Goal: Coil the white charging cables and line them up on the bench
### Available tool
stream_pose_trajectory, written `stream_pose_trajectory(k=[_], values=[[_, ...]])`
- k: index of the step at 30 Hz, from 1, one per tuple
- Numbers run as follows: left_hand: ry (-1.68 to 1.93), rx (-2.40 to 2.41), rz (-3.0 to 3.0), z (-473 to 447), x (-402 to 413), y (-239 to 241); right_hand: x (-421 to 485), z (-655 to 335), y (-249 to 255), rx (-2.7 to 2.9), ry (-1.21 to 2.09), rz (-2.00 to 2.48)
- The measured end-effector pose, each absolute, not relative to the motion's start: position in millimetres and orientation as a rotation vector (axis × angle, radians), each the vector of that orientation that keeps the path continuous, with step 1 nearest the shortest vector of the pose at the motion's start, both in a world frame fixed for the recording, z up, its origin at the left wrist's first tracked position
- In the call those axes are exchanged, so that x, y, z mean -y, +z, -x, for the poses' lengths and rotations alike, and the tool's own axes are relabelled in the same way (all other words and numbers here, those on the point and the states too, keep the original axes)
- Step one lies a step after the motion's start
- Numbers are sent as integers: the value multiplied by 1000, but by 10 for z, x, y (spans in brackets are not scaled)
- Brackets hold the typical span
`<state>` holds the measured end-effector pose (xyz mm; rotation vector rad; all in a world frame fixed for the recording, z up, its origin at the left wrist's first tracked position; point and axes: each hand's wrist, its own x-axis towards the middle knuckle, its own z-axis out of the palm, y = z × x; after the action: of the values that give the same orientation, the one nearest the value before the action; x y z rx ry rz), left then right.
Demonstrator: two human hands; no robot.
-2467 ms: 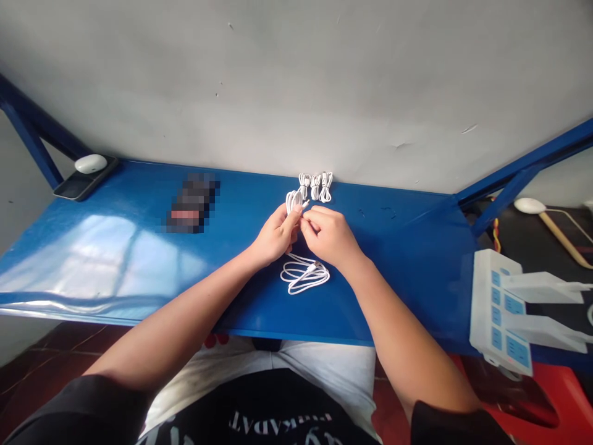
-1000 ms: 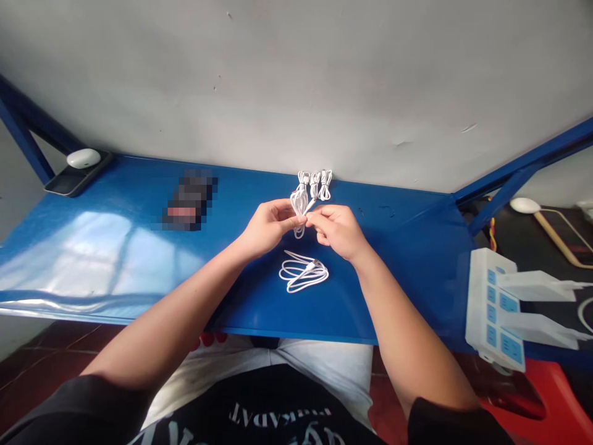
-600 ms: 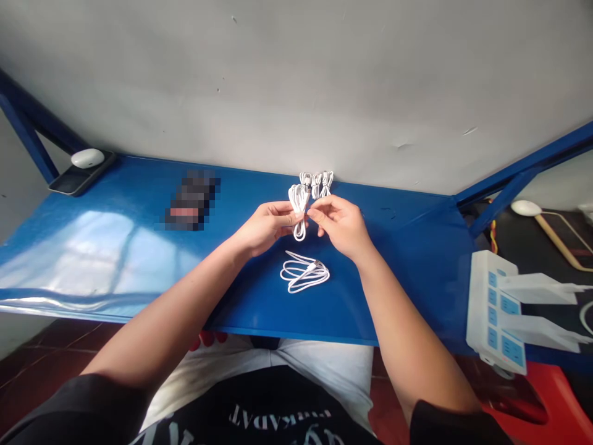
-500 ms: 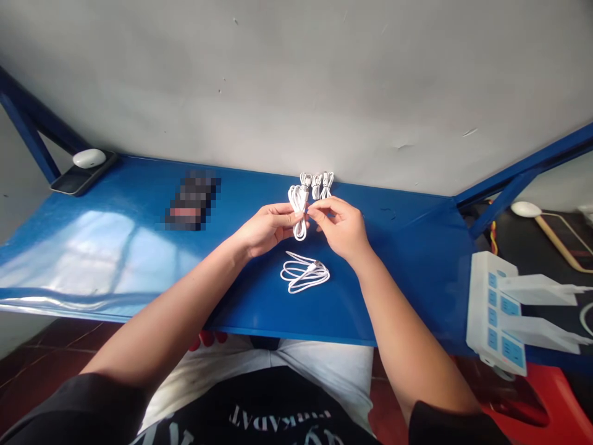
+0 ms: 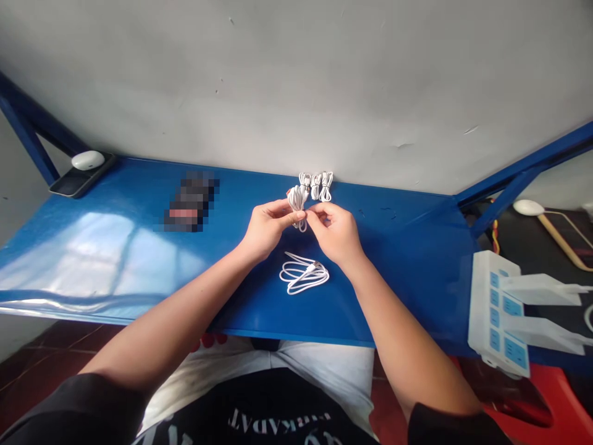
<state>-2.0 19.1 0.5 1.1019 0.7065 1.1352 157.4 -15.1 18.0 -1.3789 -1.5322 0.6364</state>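
Note:
My left hand (image 5: pixel 266 227) pinches a small coiled white cable (image 5: pixel 296 199) just above the blue table (image 5: pixel 115 247). Facing it, my right hand (image 5: pixel 337 233) has its fingertips closed on the same coil. A loose, unbundled white cable (image 5: pixel 303 275) lies flat on the table just below both hands. Three bundled white cables (image 5: pixel 315 184) lie in a row at the back edge against the wall, right behind the held coil.
A blurred dark object (image 5: pixel 189 203) lies left of the hands. A white mouse on a dark pad (image 5: pixel 82 162) sits in the far left corner. A white power strip with plugged adapters (image 5: pixel 503 314) is at the right, past the table's edge.
The coil rose off the table between my hands, its loops were gathered tighter, and my right fingers closed back in on it. The loose cable has stayed put.

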Motion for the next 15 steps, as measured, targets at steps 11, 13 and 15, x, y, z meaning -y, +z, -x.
stream_pose_trajectory(k=[11,13,15], values=[[1226,-833,-1741,51,-142,-7,138,-1634,196,1305,1067,1534],[1163,-875,-1775,58,-138,8,150,-1650,225,1441,942,1599],[1121,-921,-1704,58,-140,24,168,-1657,257,1526,866,1640]])
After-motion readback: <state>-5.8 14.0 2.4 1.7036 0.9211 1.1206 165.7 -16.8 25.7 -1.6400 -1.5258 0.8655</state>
